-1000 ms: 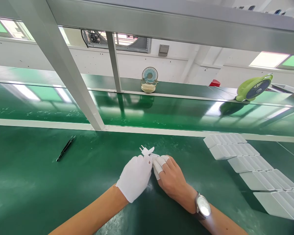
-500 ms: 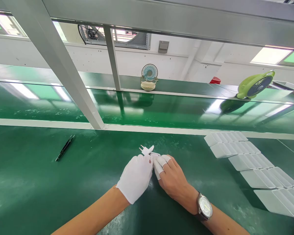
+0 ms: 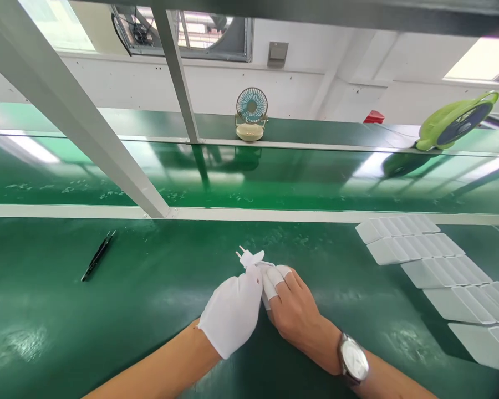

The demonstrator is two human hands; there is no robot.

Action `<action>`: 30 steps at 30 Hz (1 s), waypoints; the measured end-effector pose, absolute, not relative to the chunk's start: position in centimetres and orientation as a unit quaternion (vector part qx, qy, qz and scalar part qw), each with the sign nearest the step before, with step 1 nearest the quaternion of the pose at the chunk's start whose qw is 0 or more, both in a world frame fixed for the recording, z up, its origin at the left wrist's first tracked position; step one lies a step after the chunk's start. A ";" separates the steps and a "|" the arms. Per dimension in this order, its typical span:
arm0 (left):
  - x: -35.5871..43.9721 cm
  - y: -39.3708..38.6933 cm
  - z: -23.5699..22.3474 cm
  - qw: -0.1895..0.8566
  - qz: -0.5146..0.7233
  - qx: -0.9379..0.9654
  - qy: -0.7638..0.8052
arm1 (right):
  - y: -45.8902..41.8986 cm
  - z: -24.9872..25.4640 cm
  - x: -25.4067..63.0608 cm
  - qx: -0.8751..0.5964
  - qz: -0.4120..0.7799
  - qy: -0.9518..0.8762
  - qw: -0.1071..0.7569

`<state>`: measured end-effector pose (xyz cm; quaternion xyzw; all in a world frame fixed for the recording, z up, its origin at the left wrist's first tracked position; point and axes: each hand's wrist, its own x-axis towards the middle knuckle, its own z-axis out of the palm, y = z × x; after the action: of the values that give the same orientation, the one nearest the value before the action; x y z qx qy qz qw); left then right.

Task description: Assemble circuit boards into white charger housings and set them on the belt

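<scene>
Squarely at mid-bench, well back from the near edge: small white plug part (image 3: 250,257), two thin prongs poking up and away, body mostly buried under fingertips

Left hand (image 3: 233,315) in a white glove, right hand (image 3: 296,311) bare but for white finger cots, wristwatch (image 3: 353,360) on that wrist; hands pressed together, both pinched shut on the part, thumbs meeting over it

Probably light as anything, rigid moulded plastic, smooth and likely a bit slick against cotton and rubber; prongs thin enough to bend if levered, so best gripped by the body's flat sides, never by the pins. Matte white all over, no markings legible, exact shape of the lower half hidden by the grip

Black tweezers (image 3: 97,256) lying towards the left edge of the green bench (image 3: 158,310), well apart. Rows of white rectangular casings (image 3: 432,260) fanned along the right edge. Small blue fan (image 3: 251,113) and lime-green fan (image 3: 455,122) on the far shelf
</scene>
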<state>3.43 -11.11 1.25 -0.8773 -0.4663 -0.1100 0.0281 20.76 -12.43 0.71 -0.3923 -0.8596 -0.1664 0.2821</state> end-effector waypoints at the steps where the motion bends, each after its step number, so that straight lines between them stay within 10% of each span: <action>1: 3.5 -11.1 1.3 0.028 -0.107 -0.875 -0.471 | -12.1 0.6 20.9 -0.390 -0.147 -0.860 0.293; 30: 3.6 -10.7 0.7 0.036 -0.139 -0.872 -0.468 | -12.4 -0.3 20.7 -0.395 -0.194 -0.856 0.272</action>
<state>3.56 -10.71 0.67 -0.8718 -0.4684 -0.1388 0.0362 20.73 -12.38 -0.25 -0.3952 -0.8559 -0.1937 0.2715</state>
